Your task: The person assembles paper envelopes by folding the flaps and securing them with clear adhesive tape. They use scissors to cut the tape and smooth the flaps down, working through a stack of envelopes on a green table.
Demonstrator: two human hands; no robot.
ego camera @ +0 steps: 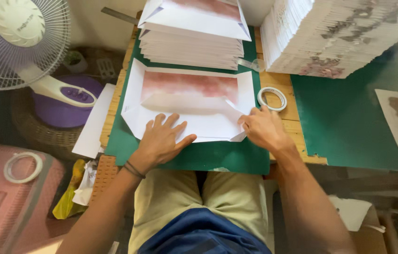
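Seen from my head camera: I sit at a wooden desk with a green cutting mat before me, my knees showing below its edge. My left hand lies flat, palm down and fingers spread, pressing the lower flap of a half-folded paper envelope, white outside with a pink-washed panel; its grip is released, holding nothing. A dark band circles that wrist, and the forearm comes up from lower left. My right hand curls at the envelope's lower right corner, fingertips pinching the folded edge of the side flap, forearm running in from lower right. The envelope lies open across the middle of the mat, touching both hands.

Just beside my right hand sits a roll of tape on bare wood. Beyond the envelope rises a stack of folded envelopes; to its right, a taller pile of printed sheets. A white fan stands at far left, above a second tape roll on a pink case.
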